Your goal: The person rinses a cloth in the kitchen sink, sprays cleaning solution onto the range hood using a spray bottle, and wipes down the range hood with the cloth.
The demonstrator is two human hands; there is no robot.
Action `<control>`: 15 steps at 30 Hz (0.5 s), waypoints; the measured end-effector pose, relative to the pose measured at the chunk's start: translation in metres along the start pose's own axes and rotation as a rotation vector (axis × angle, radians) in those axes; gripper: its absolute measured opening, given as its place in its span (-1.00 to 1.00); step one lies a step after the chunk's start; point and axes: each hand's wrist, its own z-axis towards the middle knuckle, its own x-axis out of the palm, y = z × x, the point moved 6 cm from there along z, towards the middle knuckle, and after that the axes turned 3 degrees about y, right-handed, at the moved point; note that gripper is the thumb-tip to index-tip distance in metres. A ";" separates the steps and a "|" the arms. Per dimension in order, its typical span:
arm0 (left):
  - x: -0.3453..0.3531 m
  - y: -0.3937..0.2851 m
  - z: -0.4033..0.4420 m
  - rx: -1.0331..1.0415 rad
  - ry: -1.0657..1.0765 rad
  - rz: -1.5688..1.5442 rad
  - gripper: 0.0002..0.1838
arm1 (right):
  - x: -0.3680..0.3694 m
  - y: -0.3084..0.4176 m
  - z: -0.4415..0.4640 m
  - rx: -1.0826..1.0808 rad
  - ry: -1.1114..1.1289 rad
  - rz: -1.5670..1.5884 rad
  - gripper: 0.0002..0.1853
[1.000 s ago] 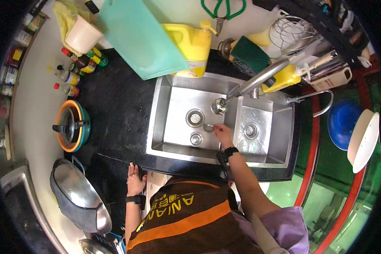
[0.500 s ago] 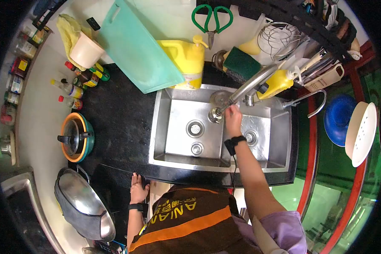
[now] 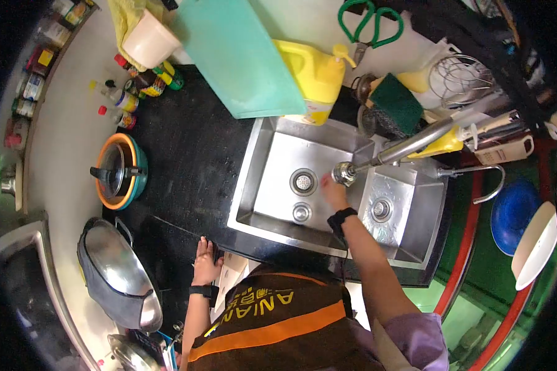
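Observation:
My left hand (image 3: 207,263) rests on the black counter's front edge, fingers stretched out, with nothing in it. My right hand (image 3: 334,193) is over the larger basin of the steel sink (image 3: 272,154), just below the faucet head (image 3: 344,173). The faucet head partly covers its fingers, and they are slightly blurred, so their grip is unclear. A round drain (image 3: 303,182) lies to the left of this hand. A smaller round fitting (image 3: 301,213) sits in front of that drain. No stream of water shows clearly.
A teal cutting board (image 3: 235,62) leans behind the sink beside a yellow pump jug (image 3: 315,77). A green scouring pad (image 3: 396,104) stands behind the faucet. On the left are a lidded pot (image 3: 136,179) and a steel wok (image 3: 117,260).
My right hand has moved from beside the faucet's neck toward me and to below the faucet head. The view has shifted and turned. My left hand stays at the counter edge.

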 end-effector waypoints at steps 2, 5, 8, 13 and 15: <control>-0.003 -0.002 -0.001 0.025 -0.007 -0.018 -0.29 | 0.082 -0.012 -0.028 -0.008 0.614 -0.375 -0.65; 0.000 0.003 -0.001 0.024 0.006 0.013 -0.28 | 0.147 -0.028 -0.066 -0.049 0.640 -0.452 -0.64; 0.001 0.004 0.003 -0.005 0.009 0.026 -0.28 | 0.142 -0.010 -0.059 0.020 0.558 -0.514 -0.64; 0.002 0.005 0.000 -0.018 0.009 0.038 -0.29 | 0.127 -0.021 -0.016 0.071 0.502 -0.600 -0.64; -0.003 -0.001 0.001 -0.029 0.008 0.013 -0.29 | 0.114 -0.032 0.016 0.028 0.362 -0.587 -0.66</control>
